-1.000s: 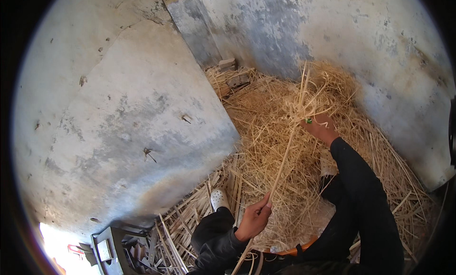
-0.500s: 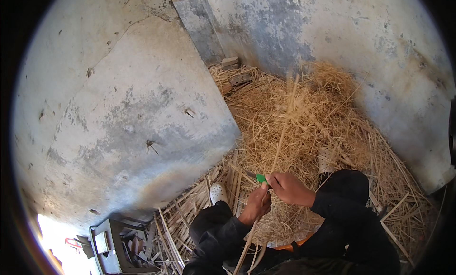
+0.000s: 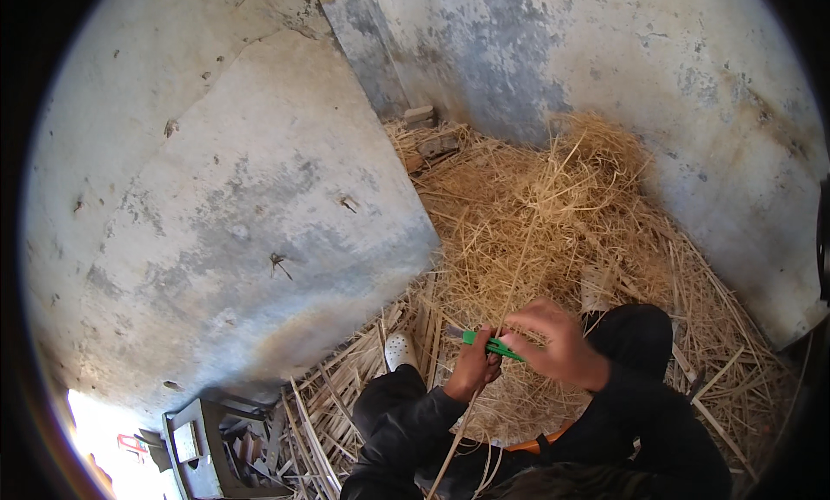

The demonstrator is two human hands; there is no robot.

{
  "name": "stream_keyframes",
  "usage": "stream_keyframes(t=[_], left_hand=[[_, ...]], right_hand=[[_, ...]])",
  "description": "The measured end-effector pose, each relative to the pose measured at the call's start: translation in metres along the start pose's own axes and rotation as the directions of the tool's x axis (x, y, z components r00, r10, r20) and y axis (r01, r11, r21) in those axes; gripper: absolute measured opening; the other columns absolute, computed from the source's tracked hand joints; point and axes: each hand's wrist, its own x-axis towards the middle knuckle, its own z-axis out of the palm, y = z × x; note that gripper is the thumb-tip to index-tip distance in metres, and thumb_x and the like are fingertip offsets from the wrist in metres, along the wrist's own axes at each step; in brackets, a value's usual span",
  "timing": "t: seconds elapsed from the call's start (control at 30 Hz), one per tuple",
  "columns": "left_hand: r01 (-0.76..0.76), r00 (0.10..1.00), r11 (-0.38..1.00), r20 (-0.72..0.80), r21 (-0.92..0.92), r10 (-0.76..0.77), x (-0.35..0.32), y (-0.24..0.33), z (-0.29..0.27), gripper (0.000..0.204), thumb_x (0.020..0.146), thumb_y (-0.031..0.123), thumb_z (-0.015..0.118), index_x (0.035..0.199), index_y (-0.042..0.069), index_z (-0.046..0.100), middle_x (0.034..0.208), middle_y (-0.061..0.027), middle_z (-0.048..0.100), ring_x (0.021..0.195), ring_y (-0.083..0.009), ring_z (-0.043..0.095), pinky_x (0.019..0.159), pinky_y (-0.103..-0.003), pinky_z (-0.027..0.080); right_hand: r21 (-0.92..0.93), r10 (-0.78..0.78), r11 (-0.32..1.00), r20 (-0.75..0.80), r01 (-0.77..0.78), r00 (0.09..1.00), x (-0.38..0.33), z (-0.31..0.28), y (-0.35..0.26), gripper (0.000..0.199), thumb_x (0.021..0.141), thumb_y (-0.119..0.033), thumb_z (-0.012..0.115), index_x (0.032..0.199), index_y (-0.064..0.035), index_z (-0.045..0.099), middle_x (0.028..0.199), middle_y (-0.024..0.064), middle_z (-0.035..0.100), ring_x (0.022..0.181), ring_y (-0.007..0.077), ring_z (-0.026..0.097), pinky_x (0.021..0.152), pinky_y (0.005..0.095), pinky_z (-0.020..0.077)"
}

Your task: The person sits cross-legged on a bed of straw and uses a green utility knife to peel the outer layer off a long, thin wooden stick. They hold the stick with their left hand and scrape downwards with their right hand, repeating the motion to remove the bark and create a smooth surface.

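Observation:
My left hand (image 3: 469, 369) is closed around a green-handled knife (image 3: 494, 344) and a long, thin bamboo-like strip (image 3: 450, 457). The knife lies across the strip, its short blade pointing left. Below the fist the strip runs down toward my lap, and above it the strip stretches away over the pile. My right hand (image 3: 562, 344), slightly blurred, is beside the knife handle with its fingers apart; it does not grip the handle.
A heap of curly straw-coloured shavings (image 3: 553, 215) fills the corner between worn plaster walls (image 3: 233, 197). Split sticks (image 3: 718, 370) litter the floor on both sides. A grey box-like piece (image 3: 203, 465) stands at lower left. My foot wears a white clog (image 3: 399, 351).
My right hand has opened and shifted slightly right, uncovering the knife's green handle. The left hand stays nearly in place. The strip's far part, blurred before, now looks thin and sharp.

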Motion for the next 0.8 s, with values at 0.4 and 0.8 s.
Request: stream_keyframes(t=[0.4,0.8], left_hand=[[-0.047,0.998,0.997,-0.047,0.063,0.05,-0.003,0.004,-0.011,0.042,0.103,0.039,0.034,0.112,0.005,0.057,0.055,0.0048,0.034,0.039,-0.0076,0.026,0.039,-0.028,0.027],[-0.111,0.992,0.988,-0.055,0.106,0.117,-0.018,0.009,-0.003,0.042,0.103,0.037,0.033,0.11,0.003,0.057,0.054,0.0048,0.031,0.038,-0.0091,0.027,0.039,-0.026,0.029]], right_hand=[[-0.437,-0.685,0.728,-0.484,0.528,0.544,0.028,-0.217,-0.114,0.036,0.079,-0.018,0.076,0.107,-0.0004,0.063,0.094,0.0121,0.064,0.08,0.019,0.061,0.068,0.0326,0.0486],[-0.64,-0.778,0.626,-0.479,0.445,0.406,-0.018,-0.258,-0.154,0.036,0.078,-0.019,0.076,0.106,0.0,0.063,0.094,0.0129,0.064,0.082,0.0217,0.061,0.07,0.0352,0.0482]])
